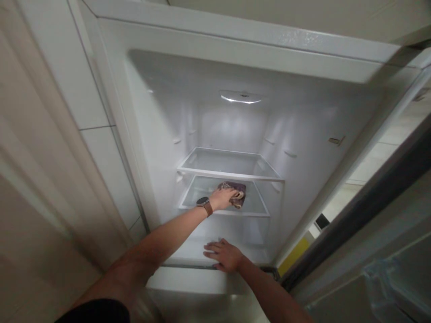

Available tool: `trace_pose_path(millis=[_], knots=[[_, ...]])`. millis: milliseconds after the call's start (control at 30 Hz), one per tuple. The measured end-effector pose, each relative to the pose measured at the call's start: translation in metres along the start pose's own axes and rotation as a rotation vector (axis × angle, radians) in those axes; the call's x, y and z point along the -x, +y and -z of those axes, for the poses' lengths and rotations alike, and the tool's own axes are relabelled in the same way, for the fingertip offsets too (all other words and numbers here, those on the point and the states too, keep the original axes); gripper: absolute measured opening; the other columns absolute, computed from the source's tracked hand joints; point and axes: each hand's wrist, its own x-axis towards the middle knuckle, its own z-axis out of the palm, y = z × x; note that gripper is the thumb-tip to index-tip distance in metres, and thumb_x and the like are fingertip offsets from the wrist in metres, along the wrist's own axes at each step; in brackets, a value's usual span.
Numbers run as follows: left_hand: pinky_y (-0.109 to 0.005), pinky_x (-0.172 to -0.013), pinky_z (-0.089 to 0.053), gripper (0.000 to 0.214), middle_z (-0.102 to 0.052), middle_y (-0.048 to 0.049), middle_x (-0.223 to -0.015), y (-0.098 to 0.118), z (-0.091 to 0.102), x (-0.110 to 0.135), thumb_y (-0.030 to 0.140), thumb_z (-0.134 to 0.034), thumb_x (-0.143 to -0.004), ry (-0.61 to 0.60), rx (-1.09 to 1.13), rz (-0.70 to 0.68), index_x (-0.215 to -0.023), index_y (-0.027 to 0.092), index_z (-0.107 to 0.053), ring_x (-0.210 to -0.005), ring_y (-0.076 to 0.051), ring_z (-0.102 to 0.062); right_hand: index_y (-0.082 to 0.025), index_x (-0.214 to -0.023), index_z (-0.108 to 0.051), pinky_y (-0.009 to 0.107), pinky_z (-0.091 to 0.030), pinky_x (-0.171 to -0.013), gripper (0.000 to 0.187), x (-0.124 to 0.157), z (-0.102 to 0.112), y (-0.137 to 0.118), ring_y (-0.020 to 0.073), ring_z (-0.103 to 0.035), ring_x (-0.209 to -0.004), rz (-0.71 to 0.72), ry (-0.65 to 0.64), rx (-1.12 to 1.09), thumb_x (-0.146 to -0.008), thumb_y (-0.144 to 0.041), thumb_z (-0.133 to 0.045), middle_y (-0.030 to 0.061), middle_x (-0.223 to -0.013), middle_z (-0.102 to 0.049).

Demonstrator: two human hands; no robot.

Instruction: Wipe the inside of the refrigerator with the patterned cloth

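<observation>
Inside an open refrigerator, my left hand point(222, 198), with a watch point(203, 202) on its wrist, presses a folded dark patterned cloth point(239, 193) onto the lower glass shelf point(198, 193). Its fingers are over the cloth, partly hidden by it. My right hand point(224, 255) rests with spread fingers at the front of the refrigerator's white floor point(188, 251), below that shelf, and holds nothing. Above the cloth is the upper glass shelf point(229, 162), bordered by a white frame.
A lamp point(240, 97) glows at the top of the compartment. Small shelf supports point(290, 154) stick out from the side walls. The open refrigerator door point(377, 251) stands at the right, and a tiled wall point(90, 103) runs along the left.
</observation>
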Motion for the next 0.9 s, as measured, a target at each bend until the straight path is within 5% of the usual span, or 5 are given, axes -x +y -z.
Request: trace_pose_path(millis=[133, 267, 400, 533, 900], knots=[[-0.049, -0.125, -0.019, 0.063, -0.053, -0.0067, -0.151, 0.010, -0.012, 0.073, 0.026, -0.073, -0.077, -0.107, -0.269, -0.090, -0.138, 0.026, -0.059, -0.145, -0.033, -0.038, -0.028, -0.160, -0.033, 0.051, -0.022, -0.118, 0.066, -0.002, 0.002, -0.002, 0.0263, -0.031, -0.150, -0.005, -0.004, 0.003, -0.100, -0.043, -0.055, 0.0114, -0.162, -0.037], [-0.043, -0.119, -0.034, 0.041, -0.065, -0.0079, -0.133, -0.025, -0.015, 0.164, 0.032, -0.060, -0.090, -0.325, -0.530, -0.078, -0.130, 0.026, -0.064, -0.131, -0.028, -0.054, -0.025, -0.155, -0.043, 0.050, -0.027, -0.115, 0.062, -0.003, 0.000, -0.002, 0.0292, -0.040, -0.143, -0.019, 0.008, 0.023, -0.097, -0.041, -0.058, 0.0146, -0.155, -0.046], [-0.053, -0.125, -0.019, 0.124, -0.035, -0.0183, -0.163, -0.087, 0.003, 0.226, 0.074, -0.082, -0.056, -0.510, -0.650, 0.149, -0.157, 0.016, -0.038, -0.153, -0.042, -0.021, -0.027, -0.157, -0.038, 0.051, -0.028, -0.114, 0.069, -0.003, 0.003, -0.004, 0.0279, -0.035, -0.147, -0.014, 0.013, 0.012, -0.093, -0.039, -0.061, 0.0127, -0.161, -0.038], [-0.058, -0.125, -0.013, 0.123, -0.030, -0.0139, -0.166, -0.121, 0.014, 0.238, 0.082, -0.076, -0.059, -0.541, -0.720, 0.209, -0.160, 0.025, -0.034, -0.154, -0.044, -0.014, -0.028, -0.157, -0.037, 0.052, -0.025, -0.116, 0.071, -0.002, 0.006, -0.008, 0.0274, -0.033, -0.148, -0.040, 0.005, -0.004, -0.091, -0.037, -0.060, 0.0116, -0.162, -0.036], [-0.063, -0.124, -0.006, 0.116, -0.021, -0.0015, -0.170, -0.136, 0.015, 0.217, 0.073, -0.079, -0.060, -0.548, -0.748, 0.126, -0.160, 0.041, -0.031, -0.155, -0.043, -0.007, -0.026, -0.152, -0.044, 0.051, -0.032, -0.112, 0.072, -0.001, -0.002, -0.006, 0.0299, -0.041, -0.144, -0.029, 0.062, -0.045, -0.084, -0.043, -0.064, 0.0126, -0.157, -0.044]])
